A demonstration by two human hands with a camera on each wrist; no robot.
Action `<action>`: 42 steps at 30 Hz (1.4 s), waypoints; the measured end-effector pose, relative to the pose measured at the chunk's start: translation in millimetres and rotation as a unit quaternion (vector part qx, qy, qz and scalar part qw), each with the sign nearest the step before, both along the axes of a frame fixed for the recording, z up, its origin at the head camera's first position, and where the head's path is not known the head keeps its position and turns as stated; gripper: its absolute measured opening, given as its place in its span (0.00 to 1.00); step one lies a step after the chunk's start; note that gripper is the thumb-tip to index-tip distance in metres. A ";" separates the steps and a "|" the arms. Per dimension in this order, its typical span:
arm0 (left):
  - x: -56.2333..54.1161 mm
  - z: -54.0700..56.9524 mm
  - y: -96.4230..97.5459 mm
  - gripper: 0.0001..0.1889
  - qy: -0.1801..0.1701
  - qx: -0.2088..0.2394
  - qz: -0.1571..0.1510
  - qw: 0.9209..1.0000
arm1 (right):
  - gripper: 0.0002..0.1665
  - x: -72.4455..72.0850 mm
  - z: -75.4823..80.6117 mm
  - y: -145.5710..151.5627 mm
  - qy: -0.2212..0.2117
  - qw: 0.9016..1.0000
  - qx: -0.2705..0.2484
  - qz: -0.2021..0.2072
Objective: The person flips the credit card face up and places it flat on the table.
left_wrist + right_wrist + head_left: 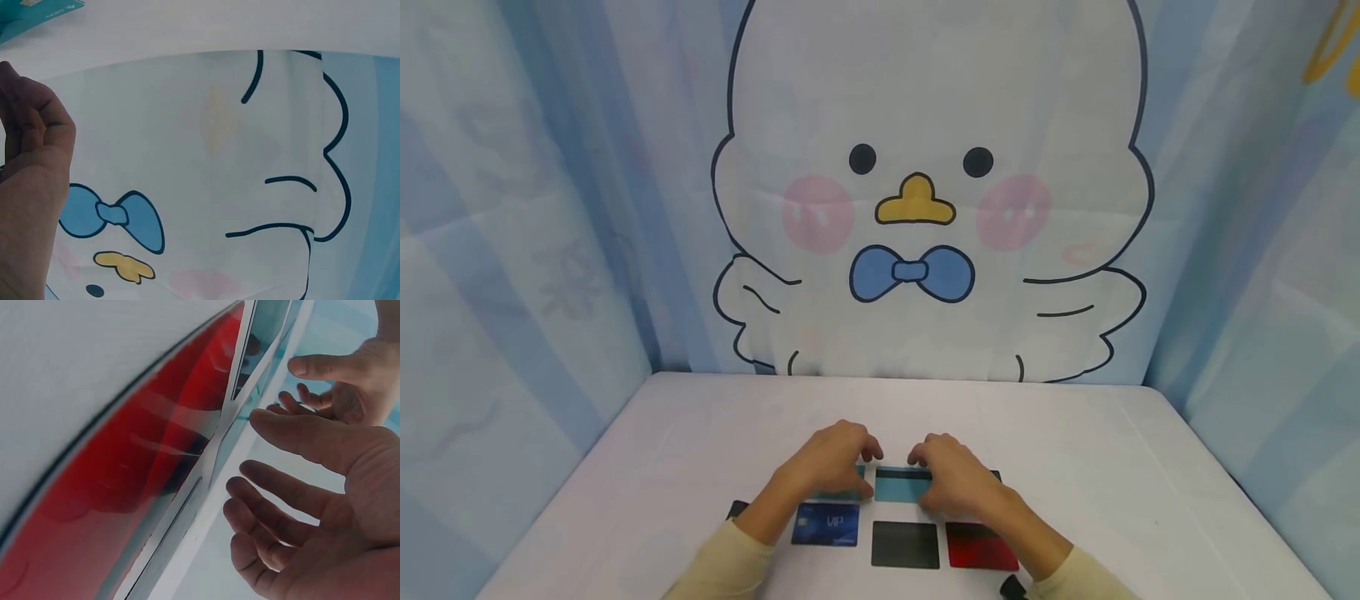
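Two rows of cards lie on the white table. My left hand (837, 458) hovers at the back row, partly covering a teal card (837, 495). Beside it is a teal card with a black stripe (897, 487), whose right end is near my right hand (953, 477). That hand hides most of another card; only a dark corner shows. In the right wrist view, the fingers of my right hand (312, 506) are loosely bent around nothing, as are those of my left hand (350, 390). The front row holds a blue VIP card (826, 525), a dark grey card (906, 545) and a red card (981, 547).
A dark item (737, 507) shows partly behind the left forearm. A black strap or object (1012, 588) sits by the right sleeve (1078, 577). Beyond the table (700, 433) hangs a curtain with a cartoon bird (917, 108).
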State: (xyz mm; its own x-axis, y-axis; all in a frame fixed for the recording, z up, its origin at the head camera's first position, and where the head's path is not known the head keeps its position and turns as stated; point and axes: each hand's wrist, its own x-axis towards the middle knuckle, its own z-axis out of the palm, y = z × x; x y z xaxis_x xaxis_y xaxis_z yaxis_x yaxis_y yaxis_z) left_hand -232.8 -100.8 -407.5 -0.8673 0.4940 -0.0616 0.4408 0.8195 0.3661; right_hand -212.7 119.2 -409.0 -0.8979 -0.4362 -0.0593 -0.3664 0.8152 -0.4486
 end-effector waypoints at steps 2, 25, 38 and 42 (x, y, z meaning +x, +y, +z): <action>-1.2 -0.7 2.4 0.24 0.001 -0.009 0.003 1.000 | 0.27 -1.3 -0.2 0.7 0.000 1.000 0.002 0.001; -3.9 2.7 24.5 0.25 -0.011 -0.022 -0.020 0.999 | 0.26 -3.2 11.1 15.8 -0.011 1.000 0.006 -0.019; -2.9 -3.6 24.6 0.24 -0.005 -0.037 -0.014 0.999 | 0.27 -8.1 0.5 4.9 -0.035 0.999 0.026 -0.020; -3.7 -2.3 23.8 0.23 0.002 -0.041 -0.013 0.999 | 0.26 -8.7 0.8 4.1 -0.020 0.999 0.026 -0.011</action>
